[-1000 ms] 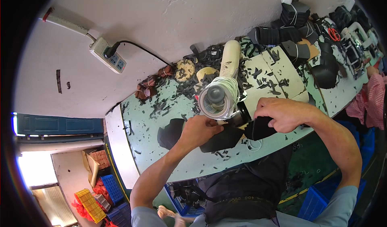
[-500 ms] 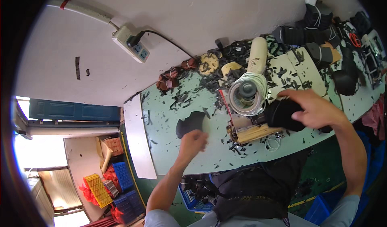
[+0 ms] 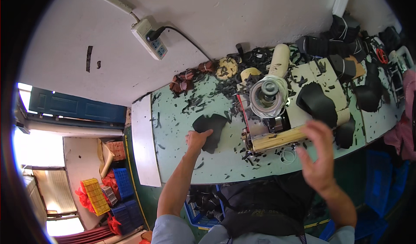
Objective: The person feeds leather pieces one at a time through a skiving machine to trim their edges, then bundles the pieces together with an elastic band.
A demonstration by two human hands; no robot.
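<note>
My left hand (image 3: 197,140) grips the left edge of a dark, thin, curved-edged piece of sheet material (image 3: 211,124) on the green table, thumb on top. To the right, my right hand (image 3: 320,159) is raised before the bench machine (image 3: 277,137), fingers spread and nothing in them. Just beyond it, another black curved piece (image 3: 318,104) lies on the machine's pale board (image 3: 342,94). A further black piece (image 3: 345,133) rests beside the machine, near the table's front edge. What the pieces are made of, I cannot tell.
Black scraps litter the green tabletop (image 3: 173,157). White cable (image 3: 286,92) coils around the machine's lamp-like head. Tied black bundles (image 3: 312,45) stand at the back right, reddish-brown bundles (image 3: 186,75) along the wall. A blue basket (image 3: 201,216) sits below the front edge.
My right hand has let go of the black piece on the board and drawn back toward me. My left hand has taken hold of the piece on the left.
</note>
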